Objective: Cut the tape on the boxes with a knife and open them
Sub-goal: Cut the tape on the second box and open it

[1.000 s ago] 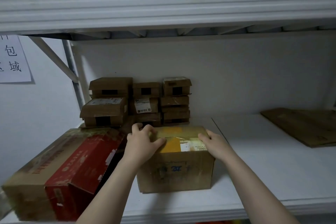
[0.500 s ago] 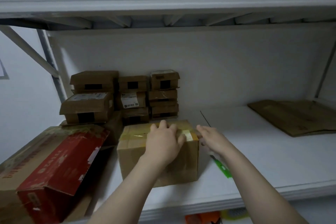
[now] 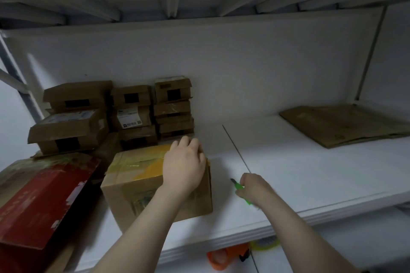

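Note:
A brown cardboard box [image 3: 142, 182], sealed with clear and yellow tape, stands on the white shelf [image 3: 288, 175]. My left hand [image 3: 185, 164] rests palm down on the box's top right corner, fingers reaching over the far edge. To the right of the box, my right hand [image 3: 255, 187] grips a green utility knife [image 3: 238, 187] low over the shelf surface. The knife's dark tip points toward the back left, and most of its handle is hidden in my fingers.
Several small taped boxes [image 3: 124, 113] are stacked at the back left. A large red and brown carton [image 3: 42, 197] lies at the left. Flattened cardboard [image 3: 341, 124] lies at the back right. An orange tape dispenser [image 3: 226, 257] shows below the shelf edge.
My right hand left the box's right side, dropped to the shelf and closed round the green knife. My left hand slid to the box's top right corner. The view shifted right.

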